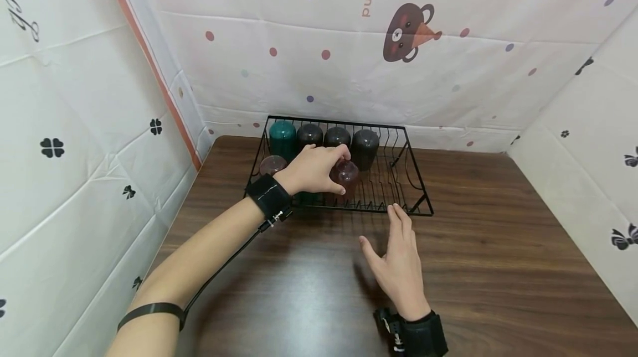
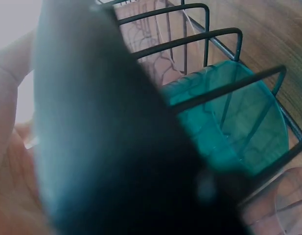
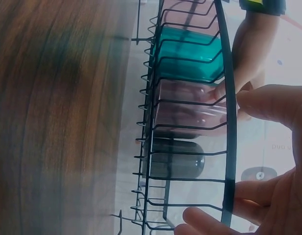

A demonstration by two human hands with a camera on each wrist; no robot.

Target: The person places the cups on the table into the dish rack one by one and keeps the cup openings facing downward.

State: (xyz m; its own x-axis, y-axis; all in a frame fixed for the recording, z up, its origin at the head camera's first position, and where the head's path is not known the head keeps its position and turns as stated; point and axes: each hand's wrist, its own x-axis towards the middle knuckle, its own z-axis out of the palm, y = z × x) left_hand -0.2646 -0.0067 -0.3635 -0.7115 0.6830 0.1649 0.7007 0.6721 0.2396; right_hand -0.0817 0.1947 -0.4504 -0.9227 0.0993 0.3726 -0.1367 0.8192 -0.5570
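My left hand point(image 1: 315, 171) reaches over a black wire rack point(image 1: 359, 210) and grips a translucent pinkish-purple cup point(image 1: 348, 173) between thumb and fingers. That cup stands upside down in the front row. Left of it, a teal cup point(image 3: 190, 54) sits partly hidden under the hand in the head view, with another pink cup point(image 1: 273, 164) beyond. In the left wrist view a dark blurred shape covers the middle, beside the palm point(image 2: 13, 191). My right hand point(image 1: 400, 263) is held near the rack's front edge, fingers extended and thumb apart, holding nothing.
Behind stand a teal cup point(image 1: 282, 138) and several dark grey cups, the rightmost grey cup point(image 1: 365, 149) beside bare wire slots. The rack rests on a brown wood-grain table point(image 1: 498, 268). Patterned cloth point(image 1: 279, 80) hangs behind and at both sides.
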